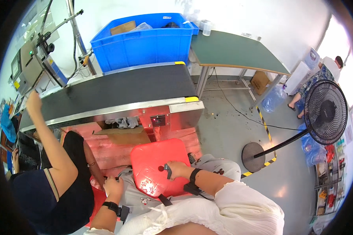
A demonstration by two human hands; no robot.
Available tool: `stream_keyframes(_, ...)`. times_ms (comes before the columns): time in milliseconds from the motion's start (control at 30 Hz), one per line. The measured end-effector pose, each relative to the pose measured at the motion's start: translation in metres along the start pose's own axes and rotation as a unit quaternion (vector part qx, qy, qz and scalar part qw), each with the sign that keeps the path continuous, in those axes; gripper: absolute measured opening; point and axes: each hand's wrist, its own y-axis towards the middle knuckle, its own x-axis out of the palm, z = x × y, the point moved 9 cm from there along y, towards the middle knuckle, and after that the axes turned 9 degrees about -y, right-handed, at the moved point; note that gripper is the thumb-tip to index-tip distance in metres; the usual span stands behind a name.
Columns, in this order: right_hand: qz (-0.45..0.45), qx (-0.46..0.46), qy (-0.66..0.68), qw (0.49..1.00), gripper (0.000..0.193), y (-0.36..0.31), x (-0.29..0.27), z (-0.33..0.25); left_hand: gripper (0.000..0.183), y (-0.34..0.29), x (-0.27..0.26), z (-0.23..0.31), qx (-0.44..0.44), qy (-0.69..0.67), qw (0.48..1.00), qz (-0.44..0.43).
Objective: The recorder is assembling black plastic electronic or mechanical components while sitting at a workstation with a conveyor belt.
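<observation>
In front of me is a red square-topped plastic stool (153,156) with rounded corners and a pale floral print. Over its right part, my right hand (179,170) is closed around a small grey piece (168,172). A dark red round knob (161,168) shows beside that piece; whether the two are joined I cannot make out. My left hand (113,187) is at the stool's left side, above my patterned grey trousers. Its fingers are curled, and a small dark bit shows at the fingertips, too small to name. Both wrists wear black straps with small boxes.
Beyond the stool runs a black conveyor belt (125,87), with a cardboard box (127,136) beneath it. A co-worker's arm (53,141) reaches to the belt at left. Behind stand a blue bin (141,49) and green table (235,53). A black fan (325,111) stands right.
</observation>
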Motion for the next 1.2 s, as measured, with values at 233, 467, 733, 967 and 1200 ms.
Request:
stream_keyframes(233, -0.003, -0.006, 0.007, 1.000, 0.088, 0.000, 0.003, 0.000, 0.043, 0.001, 0.001, -0.002, 0.007, -0.009, 1.000, 0.014)
stream_keyframes(467, 0.036, 0.033, 0.023, 0.999, 0.091, -0.003, -0.001, 0.000, 0.042, 0.008, 0.009, -0.005, 0.023, 0.010, 0.999, 0.037)
stream_keyframes(733, 0.103, -0.017, -0.040, 0.994, 0.070, -0.019, -0.006, -0.019, 0.038, 0.002, 0.000, -0.003, 0.001, -0.031, 0.999, 0.024)
stream_keyframes(967, 0.081, 0.003, -0.081, 0.993, 0.085, -0.025, -0.010, -0.022, 0.046, -0.004, 0.003, -0.007, -0.002, -0.025, 0.999, 0.028)
stream_keyframes(1200, 0.081, 0.013, -0.094, 0.992, 0.097, -0.031, -0.016, -0.008, 0.043, -0.004, 0.009, -0.012, -0.024, -0.073, 0.997, -0.001)
